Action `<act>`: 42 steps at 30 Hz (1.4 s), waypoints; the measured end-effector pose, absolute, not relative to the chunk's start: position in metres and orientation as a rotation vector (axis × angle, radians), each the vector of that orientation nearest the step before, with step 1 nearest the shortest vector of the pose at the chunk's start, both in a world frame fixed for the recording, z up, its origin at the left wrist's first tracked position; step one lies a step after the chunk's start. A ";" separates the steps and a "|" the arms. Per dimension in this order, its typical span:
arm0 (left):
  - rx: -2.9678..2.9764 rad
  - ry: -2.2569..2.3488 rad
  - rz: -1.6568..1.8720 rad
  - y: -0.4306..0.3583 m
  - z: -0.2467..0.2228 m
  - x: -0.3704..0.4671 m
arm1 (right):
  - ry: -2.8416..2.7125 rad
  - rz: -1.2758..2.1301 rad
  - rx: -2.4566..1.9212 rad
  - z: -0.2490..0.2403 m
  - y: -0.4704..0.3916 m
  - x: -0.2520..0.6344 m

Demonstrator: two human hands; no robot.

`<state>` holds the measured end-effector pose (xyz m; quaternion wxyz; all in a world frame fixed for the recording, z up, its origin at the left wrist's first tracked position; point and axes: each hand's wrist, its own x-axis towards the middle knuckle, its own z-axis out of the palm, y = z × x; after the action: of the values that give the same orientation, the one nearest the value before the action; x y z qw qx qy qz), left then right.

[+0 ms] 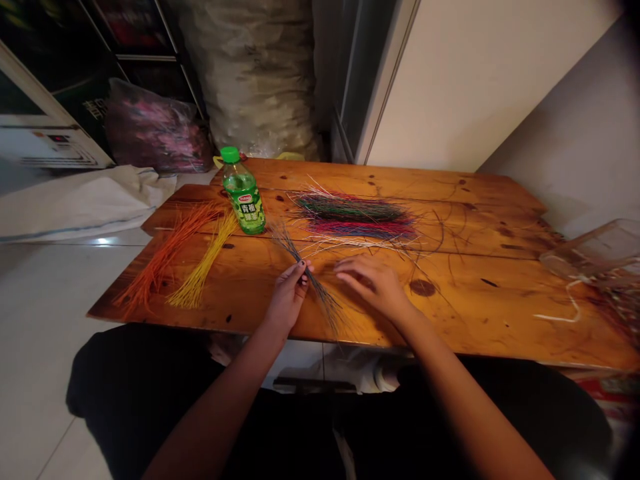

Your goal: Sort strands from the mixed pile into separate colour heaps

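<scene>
My left hand pinches a bundle of thin, stiff dark grey strands around its middle. The bundle slants over the table, its ends fanning out on both sides of the fingers. To the right, apart from the bundle, my right hand hovers over the wood with loosely bent fingers and a gap at the thumb; nothing shows in it. Just beyond both hands lies a pile of similar strands in green, red, purple and white. Whether they are wire or plant fibre I cannot tell.
Orange strands and yellow strands lie spread at the table's left. A green drink bottle stands upright behind them. At the right edge is a clear plastic container beside a white cord. The wooden table has several loose strands.
</scene>
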<state>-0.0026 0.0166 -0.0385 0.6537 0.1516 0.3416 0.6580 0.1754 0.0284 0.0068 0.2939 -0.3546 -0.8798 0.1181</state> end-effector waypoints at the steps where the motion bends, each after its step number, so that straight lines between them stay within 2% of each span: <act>1: 0.341 0.777 1.496 0.017 -0.039 -0.002 | -2.313 0.296 -1.022 0.002 0.031 0.176; 7: 0.354 0.756 1.500 0.017 -0.040 -0.003 | -2.466 0.032 -1.350 -0.026 0.042 0.178; 11: 0.366 0.754 1.500 0.017 -0.040 -0.003 | -2.455 0.002 -1.420 -0.032 0.044 0.179; 25: 0.333 0.781 1.502 0.018 -0.039 -0.002 | -2.318 0.111 -1.364 -0.025 0.050 0.192; 35: 0.341 0.814 1.497 0.017 -0.038 -0.003 | -1.750 0.311 -1.148 -0.006 0.057 0.210; 38: 0.354 0.822 1.503 0.018 -0.038 -0.003 | -1.638 0.189 -1.285 -0.013 0.065 0.221; 42: 0.355 0.817 1.505 0.018 -0.040 -0.002 | -1.756 -0.064 -1.475 -0.021 0.069 0.231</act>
<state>-0.0022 0.0182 -0.0395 0.6415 0.1559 0.3583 0.6601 0.2308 0.0692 -0.0212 0.4109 -0.5862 -0.6978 -0.0255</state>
